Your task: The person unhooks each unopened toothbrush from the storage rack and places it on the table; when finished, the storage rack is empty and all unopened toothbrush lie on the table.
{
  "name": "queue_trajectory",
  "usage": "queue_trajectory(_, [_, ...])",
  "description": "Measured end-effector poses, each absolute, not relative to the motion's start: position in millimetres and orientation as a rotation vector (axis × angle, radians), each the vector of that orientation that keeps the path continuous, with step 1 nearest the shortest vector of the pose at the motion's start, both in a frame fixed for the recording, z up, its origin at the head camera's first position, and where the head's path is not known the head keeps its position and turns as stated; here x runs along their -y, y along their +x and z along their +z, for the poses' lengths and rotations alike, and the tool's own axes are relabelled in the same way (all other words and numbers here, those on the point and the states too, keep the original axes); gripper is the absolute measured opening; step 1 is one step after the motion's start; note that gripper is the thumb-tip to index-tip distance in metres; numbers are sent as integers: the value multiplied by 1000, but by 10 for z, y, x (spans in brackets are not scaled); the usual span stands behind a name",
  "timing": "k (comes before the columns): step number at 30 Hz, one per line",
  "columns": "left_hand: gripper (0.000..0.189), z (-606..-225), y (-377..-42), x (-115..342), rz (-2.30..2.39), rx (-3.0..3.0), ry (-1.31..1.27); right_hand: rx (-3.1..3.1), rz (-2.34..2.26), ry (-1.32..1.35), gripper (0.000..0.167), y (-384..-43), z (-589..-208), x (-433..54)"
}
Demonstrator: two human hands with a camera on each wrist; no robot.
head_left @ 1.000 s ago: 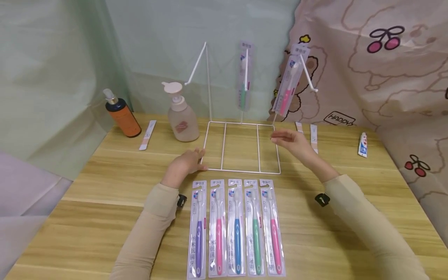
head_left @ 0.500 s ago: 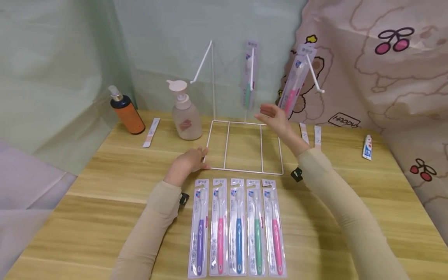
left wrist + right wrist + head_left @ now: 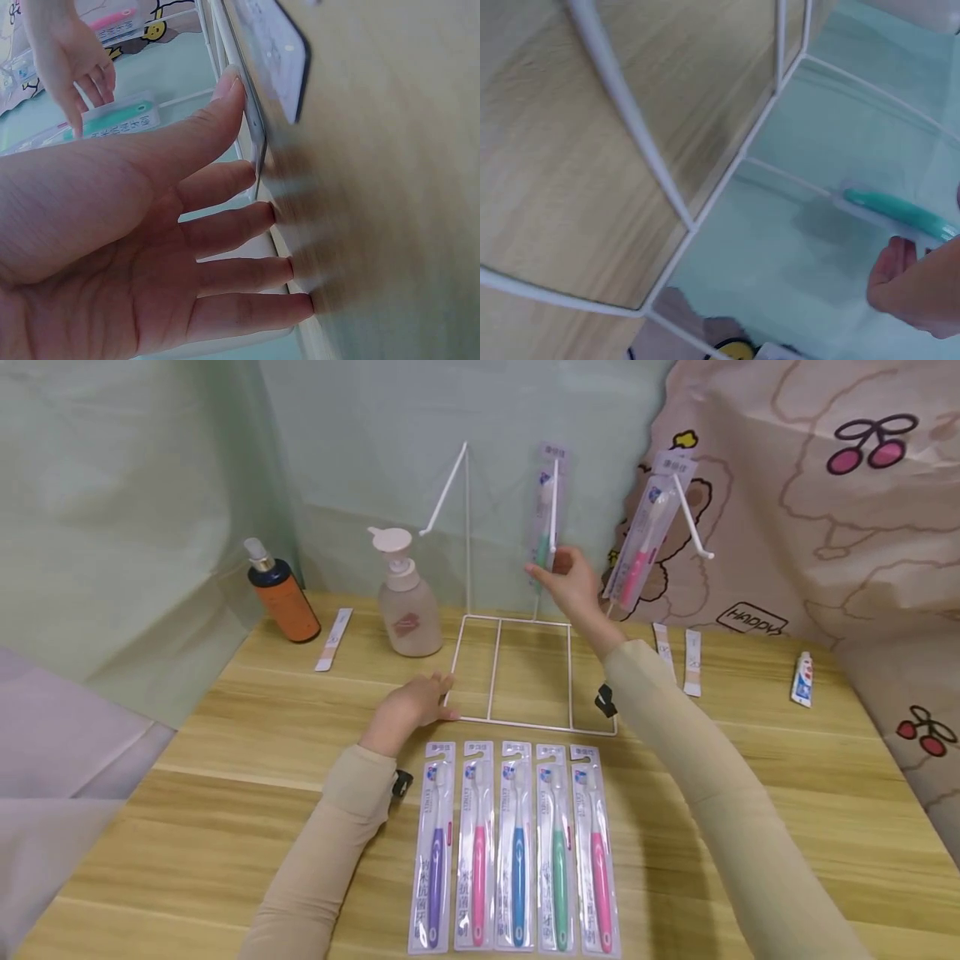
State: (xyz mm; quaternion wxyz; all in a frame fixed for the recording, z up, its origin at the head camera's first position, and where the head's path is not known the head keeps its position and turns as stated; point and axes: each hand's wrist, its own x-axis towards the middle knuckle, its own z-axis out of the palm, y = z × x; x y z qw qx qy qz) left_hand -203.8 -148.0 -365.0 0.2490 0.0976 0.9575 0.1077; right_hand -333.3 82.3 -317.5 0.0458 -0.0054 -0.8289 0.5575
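A white wire rack (image 3: 534, 725) with several arms stands on the wooden table. My left hand (image 3: 412, 706) rests at its front left corner; in the left wrist view the thumb (image 3: 225, 90) lies against the wire and straight fingers (image 3: 232, 229) touch the tabletop. My right hand (image 3: 577, 585) is raised at the lower end of a packaged green toothbrush (image 3: 543, 518) on the middle arm, thumb and loosely bent fingers close beside the pack. A packaged pink toothbrush (image 3: 647, 539) hangs on the right arm. The left arm (image 3: 444, 489) carries nothing.
Several packaged toothbrushes (image 3: 519, 852) lie in a row before the rack. A pump bottle (image 3: 411, 614) and an orange spray bottle (image 3: 285, 606) stand left. Slim sachets (image 3: 693, 664) and a small toothpaste tube (image 3: 802, 679) lie right.
My right hand has moved left and up from the rack's right side to the hanging green toothbrush. My left hand stays at the rack's corner. The head view has shifted slightly.
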Motion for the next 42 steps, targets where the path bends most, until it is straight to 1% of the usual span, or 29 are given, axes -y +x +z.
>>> queue_trajectory(7, [73,-3636,-2024,1477,275,-2619,283,2616,1648,-74,50,-3341,-3102,-727])
queue_trajectory(12, [73,-3627,-2012,1485,292,-2630,275,2630,1658,-25,44,-3329,-3105,-715])
queue_trajectory(22, [75,-3634,-2008,1475,310,-2617,259,2674,1634,130,40,-3210,-3127,-773])
queue_trajectory(30, [75,-3629,-2014,1484,318,-2611,251,2680,1621,252,41,-3077,-3132,-860])
queue_trajectory(36, [74,-3650,-2016,1485,302,-2622,276,2721,1587,255,41,-2957,-3130,-952])
queue_trajectory(42, [73,-3646,-2017,1484,297,-2631,302,2738,1598,313,37,-2822,-3105,-991])
